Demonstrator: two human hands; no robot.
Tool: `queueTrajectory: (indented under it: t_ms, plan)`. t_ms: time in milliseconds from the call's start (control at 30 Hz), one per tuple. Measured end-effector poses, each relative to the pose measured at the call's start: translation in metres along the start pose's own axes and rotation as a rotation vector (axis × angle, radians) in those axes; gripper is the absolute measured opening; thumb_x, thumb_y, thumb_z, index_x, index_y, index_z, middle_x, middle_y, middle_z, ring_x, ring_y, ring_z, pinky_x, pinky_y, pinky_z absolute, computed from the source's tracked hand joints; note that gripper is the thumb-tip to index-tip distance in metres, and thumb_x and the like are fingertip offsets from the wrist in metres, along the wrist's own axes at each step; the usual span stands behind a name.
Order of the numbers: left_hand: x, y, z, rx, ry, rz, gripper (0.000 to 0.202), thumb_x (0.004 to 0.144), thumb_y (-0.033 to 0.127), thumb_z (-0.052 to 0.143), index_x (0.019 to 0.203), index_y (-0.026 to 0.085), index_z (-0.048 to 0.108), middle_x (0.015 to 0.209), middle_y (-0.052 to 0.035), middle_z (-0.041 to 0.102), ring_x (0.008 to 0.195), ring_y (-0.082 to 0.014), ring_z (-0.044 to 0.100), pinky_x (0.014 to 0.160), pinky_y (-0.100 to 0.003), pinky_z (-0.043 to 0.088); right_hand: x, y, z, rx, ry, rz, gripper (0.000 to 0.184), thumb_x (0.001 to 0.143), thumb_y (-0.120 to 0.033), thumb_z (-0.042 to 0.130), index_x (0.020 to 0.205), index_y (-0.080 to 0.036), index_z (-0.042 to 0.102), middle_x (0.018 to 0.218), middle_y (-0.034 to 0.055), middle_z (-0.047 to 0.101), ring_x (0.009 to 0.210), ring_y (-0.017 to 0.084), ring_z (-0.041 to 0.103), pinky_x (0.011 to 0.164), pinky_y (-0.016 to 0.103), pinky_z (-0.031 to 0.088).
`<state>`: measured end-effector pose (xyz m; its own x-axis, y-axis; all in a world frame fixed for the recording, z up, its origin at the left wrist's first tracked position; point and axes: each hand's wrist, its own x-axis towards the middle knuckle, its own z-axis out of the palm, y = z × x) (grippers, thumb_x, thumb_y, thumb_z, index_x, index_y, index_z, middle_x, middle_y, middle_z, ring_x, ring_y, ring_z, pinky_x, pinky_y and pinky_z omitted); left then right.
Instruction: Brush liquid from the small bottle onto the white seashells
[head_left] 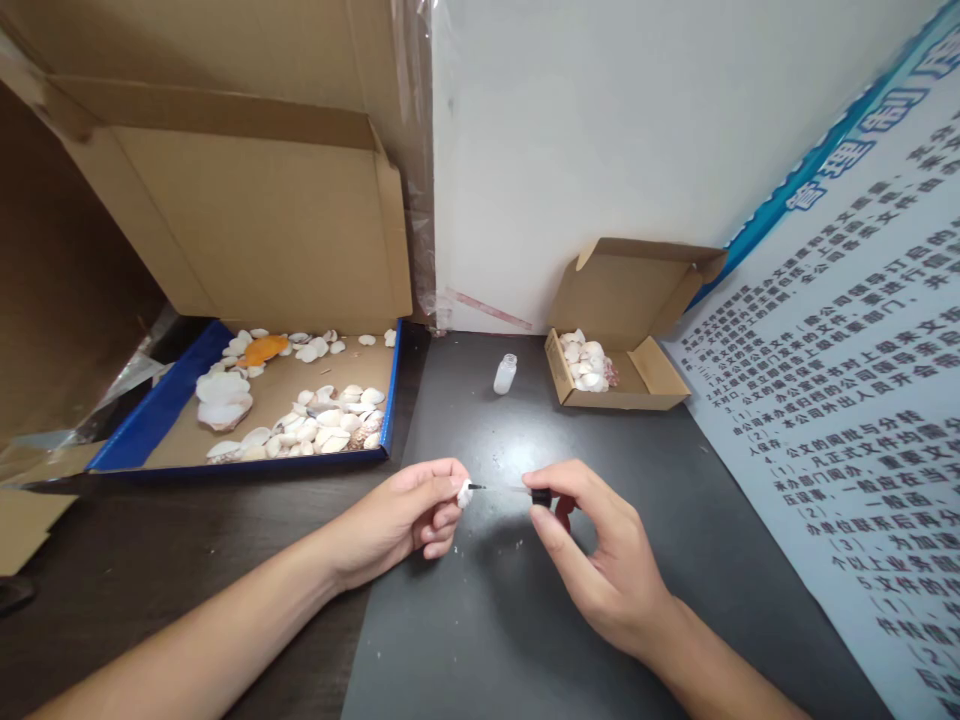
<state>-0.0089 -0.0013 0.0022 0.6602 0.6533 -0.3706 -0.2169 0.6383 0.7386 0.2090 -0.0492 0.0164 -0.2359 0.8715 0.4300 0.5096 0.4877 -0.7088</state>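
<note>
My left hand point(427, 505) pinches a small white seashell point(465, 493) between thumb and fingers. In my right hand point(600, 545) is the black cap of a small brush applicator point(540, 496), gripped by thumb and fingertips. Its thin stem points left, and the dark brush tip touches or nearly touches the shell; I cannot tell which. Beyond both hands, a small whitish bottle point(505, 374) without a cap stands upright on the dark grey mat point(480, 610).
An open blue-edged cardboard box point(300, 375) at the left holds many white shells and an orange one point(265, 349). At the back right, a smaller open cardboard box point(645, 400) contains shells point(589, 362). A white panel point(585, 130) and a printed board point(847, 330) rise behind.
</note>
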Motion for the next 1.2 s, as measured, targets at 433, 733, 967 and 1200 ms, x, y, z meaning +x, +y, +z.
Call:
queueTrajectory:
  t_ms: [433, 733, 967, 1200]
  plan:
    - [-0.0005, 0.0003, 0.0007, -0.01, 0.01, -0.014, 0.026, 0.089, 0.035, 0.063, 0.077, 0.017, 0.048, 0.057, 0.0084, 0.035, 0.048, -0.0051, 0.027, 0.047, -0.018, 0.029, 0.0009, 0.0006, 0.0009, -0.042, 0.009, 0.0, 0.017, 0.088, -0.012, 0.057, 0.1, -0.022, 0.062, 0.079, -0.0011, 0.064, 0.064, 0.011, 0.057, 0.061, 0.023, 0.047]
    - [-0.0004, 0.0, 0.001, -0.005, 0.013, -0.02, 0.028, 0.088, 0.037, 0.065, 0.078, 0.017, 0.049, 0.056, 0.0091, 0.032, 0.048, -0.0053, 0.025, 0.047, -0.018, 0.028, 0.0025, 0.0004, 0.001, -0.048, 0.021, -0.002, 0.017, 0.089, -0.013, 0.055, 0.103, -0.021, 0.062, 0.08, -0.0005, 0.063, 0.065, 0.012, 0.057, 0.061, 0.024, 0.047]
    - [-0.001, -0.0009, -0.0017, -0.013, 0.018, -0.016, 0.027, 0.088, 0.037, 0.065, 0.078, 0.017, 0.049, 0.056, 0.0099, 0.026, 0.048, -0.0054, 0.026, 0.046, -0.017, 0.03, 0.0009, 0.0005, 0.0013, -0.037, 0.009, -0.006, 0.018, 0.088, -0.012, 0.055, 0.102, -0.022, 0.062, 0.08, -0.0003, 0.063, 0.066, 0.012, 0.057, 0.062, 0.024, 0.047]
    - [0.0003, 0.0006, 0.0001, -0.023, 0.025, -0.002, 0.017, 0.092, 0.028, 0.057, 0.08, 0.016, 0.053, 0.061, 0.0059, 0.043, 0.045, -0.0042, 0.032, 0.043, -0.017, 0.039, 0.0012, -0.0014, 0.0008, -0.04, 0.013, -0.037, 0.018, 0.087, -0.01, 0.055, 0.101, -0.021, 0.061, 0.081, 0.0005, 0.063, 0.066, 0.012, 0.057, 0.062, 0.025, 0.048]
